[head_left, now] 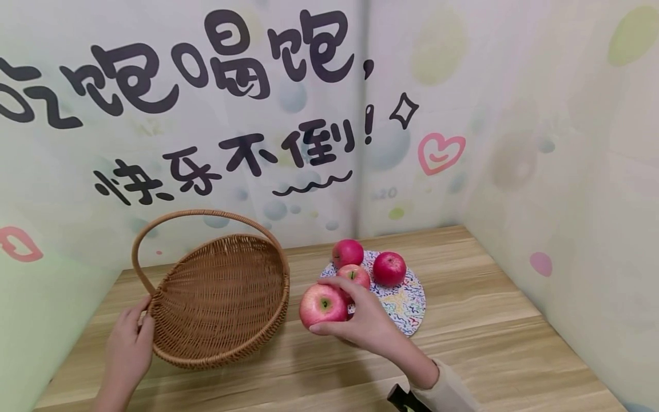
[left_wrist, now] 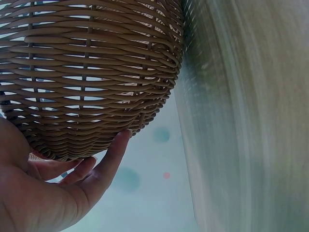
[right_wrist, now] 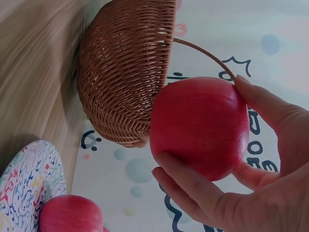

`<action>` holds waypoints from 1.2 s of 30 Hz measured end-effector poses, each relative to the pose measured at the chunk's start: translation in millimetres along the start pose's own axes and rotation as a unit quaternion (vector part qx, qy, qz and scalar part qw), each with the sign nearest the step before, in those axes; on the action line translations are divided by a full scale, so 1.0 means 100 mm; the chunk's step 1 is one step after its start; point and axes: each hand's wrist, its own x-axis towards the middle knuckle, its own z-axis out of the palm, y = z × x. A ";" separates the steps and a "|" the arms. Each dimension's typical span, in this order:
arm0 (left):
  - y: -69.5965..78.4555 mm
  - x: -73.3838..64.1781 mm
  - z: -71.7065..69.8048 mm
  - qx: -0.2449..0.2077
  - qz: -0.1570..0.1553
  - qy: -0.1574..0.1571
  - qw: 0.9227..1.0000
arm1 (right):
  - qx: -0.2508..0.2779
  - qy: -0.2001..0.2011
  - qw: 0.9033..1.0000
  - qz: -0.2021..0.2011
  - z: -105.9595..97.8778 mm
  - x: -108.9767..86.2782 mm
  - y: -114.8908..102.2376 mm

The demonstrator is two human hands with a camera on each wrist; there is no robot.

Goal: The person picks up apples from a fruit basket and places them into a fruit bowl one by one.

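Observation:
My right hand (head_left: 368, 320) grips a red apple (head_left: 320, 306) between thumb and fingers, held above the table between the basket and the plate. The right wrist view shows the same apple (right_wrist: 200, 128) large, with fingers curled round it. My left hand (head_left: 128, 337) holds the left rim of a brown wicker basket (head_left: 221, 303) near the foot of its handle. In the left wrist view, its fingers (left_wrist: 108, 164) lie against the outside of the weave. Several red apples are in view; three of them, such as the rear apple (head_left: 348, 253), sit on the patterned plate (head_left: 409, 312).
The wood-grain table (head_left: 479, 343) meets a printed backdrop (head_left: 319, 217) with large black characters behind and a plain side wall (head_left: 582, 229) on the right. A dark strap-like piece (head_left: 404, 397) shows at my right sleeve (head_left: 445, 389).

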 end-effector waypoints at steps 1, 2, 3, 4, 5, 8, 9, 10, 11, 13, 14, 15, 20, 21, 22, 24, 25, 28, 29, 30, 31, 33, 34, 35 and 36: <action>0.00 0.00 0.00 -0.001 -0.002 -0.001 1.000 | -0.002 -0.001 1.000 0.000 -0.01 0.00 0.01; 0.00 0.00 0.00 -0.002 -0.003 -0.002 1.000 | -0.003 -0.001 1.000 0.001 -0.01 0.00 0.02; 0.01 0.00 0.00 -0.002 -0.005 -0.003 1.000 | -0.005 -0.001 1.000 0.002 -0.02 0.00 0.03; 0.01 0.00 0.00 -0.004 -0.005 -0.004 1.000 | -0.006 0.000 1.000 0.002 -0.03 0.00 0.04; 0.01 0.00 0.00 -0.006 -0.007 -0.006 1.000 | -0.004 0.001 1.000 0.005 -0.04 0.00 0.05; 0.01 -0.01 -0.01 -0.010 -0.008 -0.009 1.000 | 0.003 0.004 1.000 0.006 -0.06 -0.01 0.08; 0.01 -0.01 -0.01 -0.011 -0.009 -0.009 1.000 | 0.003 0.006 1.000 0.005 -0.07 -0.01 0.09; 0.00 -0.01 -0.01 -0.011 -0.008 -0.008 1.000 | 0.004 0.008 1.000 0.004 -0.07 -0.01 0.10; 0.00 -0.01 -0.01 -0.010 -0.008 -0.007 1.000 | 0.004 0.010 1.000 0.003 -0.08 -0.02 0.10; 0.00 -0.01 -0.01 -0.009 -0.007 -0.004 1.000 | 0.001 0.013 1.000 0.003 -0.10 -0.02 0.12; 0.00 -0.01 0.00 -0.009 -0.006 -0.004 1.000 | -0.002 0.016 1.000 0.003 -0.10 -0.02 0.12; 0.00 -0.01 0.00 -0.008 -0.007 -0.002 1.000 | -0.004 0.018 1.000 0.005 -0.11 -0.02 0.13; 0.01 0.00 0.00 -0.008 -0.009 0.000 1.000 | -0.017 0.025 0.999 0.026 -0.14 -0.03 0.15; 0.01 0.00 0.00 -0.008 -0.010 0.001 1.000 | -0.018 0.026 0.999 0.029 -0.15 -0.03 0.16; 0.01 0.00 0.00 -0.009 -0.011 0.000 1.000 | -0.019 0.026 0.999 0.032 -0.16 -0.03 0.17; 0.01 0.00 0.00 -0.012 -0.012 -0.001 1.000 | -0.015 0.026 0.999 0.032 -0.18 -0.04 0.18; 0.01 0.00 0.00 -0.013 -0.013 -0.002 1.000 | -0.012 0.026 0.999 0.030 -0.19 -0.04 0.18; 0.02 -0.01 -0.01 -0.014 -0.012 -0.002 1.000 | -0.006 0.027 0.999 0.023 -0.21 -0.04 0.21; 0.02 -0.01 -0.01 -0.013 -0.012 -0.001 1.000 | -0.005 0.028 0.999 0.021 -0.22 -0.04 0.22; 0.02 -0.01 -0.01 -0.012 -0.012 0.000 1.000 | -0.005 0.029 0.999 0.019 -0.23 -0.04 0.22; 0.03 -0.01 -0.01 -0.011 -0.012 0.001 1.000 | -0.005 0.031 0.999 0.019 -0.23 -0.04 0.23; 0.03 -0.01 -0.01 -0.009 -0.013 0.001 1.000 | -0.002 0.032 0.999 0.017 -0.24 -0.03 0.25; 0.04 -0.01 -0.01 -0.008 -0.013 0.001 1.000 | -0.001 0.032 0.999 0.016 -0.25 -0.03 0.26; 0.04 -0.01 -0.01 -0.008 -0.014 0.000 1.000 | 0.002 0.032 0.999 0.013 -0.25 -0.03 0.26; 0.04 -0.01 -0.01 -0.008 -0.014 -0.001 1.000 | 0.005 0.032 0.999 0.011 -0.26 -0.02 0.27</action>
